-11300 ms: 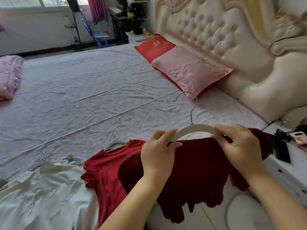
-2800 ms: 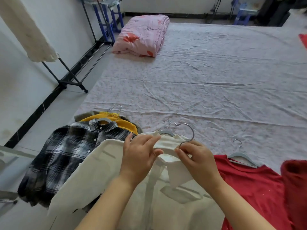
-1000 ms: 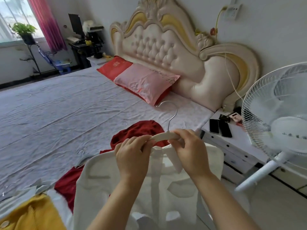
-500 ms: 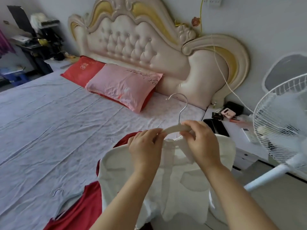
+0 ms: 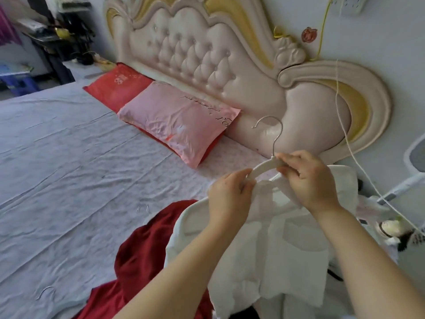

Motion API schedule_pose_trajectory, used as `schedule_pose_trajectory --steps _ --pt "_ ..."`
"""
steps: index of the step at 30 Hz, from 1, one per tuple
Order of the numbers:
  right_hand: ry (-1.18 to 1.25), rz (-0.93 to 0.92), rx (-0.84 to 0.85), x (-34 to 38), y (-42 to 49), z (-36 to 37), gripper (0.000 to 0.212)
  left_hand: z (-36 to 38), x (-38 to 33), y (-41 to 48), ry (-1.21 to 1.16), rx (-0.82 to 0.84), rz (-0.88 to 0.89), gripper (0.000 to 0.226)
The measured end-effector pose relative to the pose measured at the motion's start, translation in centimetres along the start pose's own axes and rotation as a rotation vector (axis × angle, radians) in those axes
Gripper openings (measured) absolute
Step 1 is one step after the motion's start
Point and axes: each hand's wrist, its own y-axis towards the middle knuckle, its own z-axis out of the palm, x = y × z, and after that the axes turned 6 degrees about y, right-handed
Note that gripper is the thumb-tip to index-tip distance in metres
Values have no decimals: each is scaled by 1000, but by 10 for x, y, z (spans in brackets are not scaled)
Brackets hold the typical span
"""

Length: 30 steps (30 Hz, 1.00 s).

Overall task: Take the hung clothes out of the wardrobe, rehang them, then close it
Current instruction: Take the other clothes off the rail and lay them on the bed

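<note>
Pinches the hanger (image 5: 268,166) at 3 o'clock with left hand (image 5: 230,196) and right hand (image 5: 308,178) curled tight, now carrying the white shirt (image 5: 276,238), at 5 o'clock, no longer lying on the bed (image 5: 69,169), seemingly off for rehanging.

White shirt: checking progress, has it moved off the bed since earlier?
Yes. The white shirt, then lying on the bed, now hangs lifted on its hanger, nearer the headboard.

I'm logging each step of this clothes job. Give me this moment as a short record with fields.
garment in hand: white shirt, draped on the hanger
hanger: white, metal hook pointing up
left hand: grips the hanger's left arm
right hand: pinches the hanger beside the hook
on the bed: dark red garment; pink pillow partly on red pillow
wardrobe: not in view
</note>
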Motion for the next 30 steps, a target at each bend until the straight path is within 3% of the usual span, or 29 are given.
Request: schedule_pose_trajectory --steps 11,16,22,30 --pt "164 -167 422 -162 154 162 29 126 76 162 14 -69 -447 33" --pt "208 -175 571 -212 194 246 30 155 125 223 163 62 -531 43" --pt "37 -53 785 -237 217 342 50 165 182 242 306 210 -640 57" --pt "143 28 955 -223 163 346 38 162 198 209 396 163 -710 52"
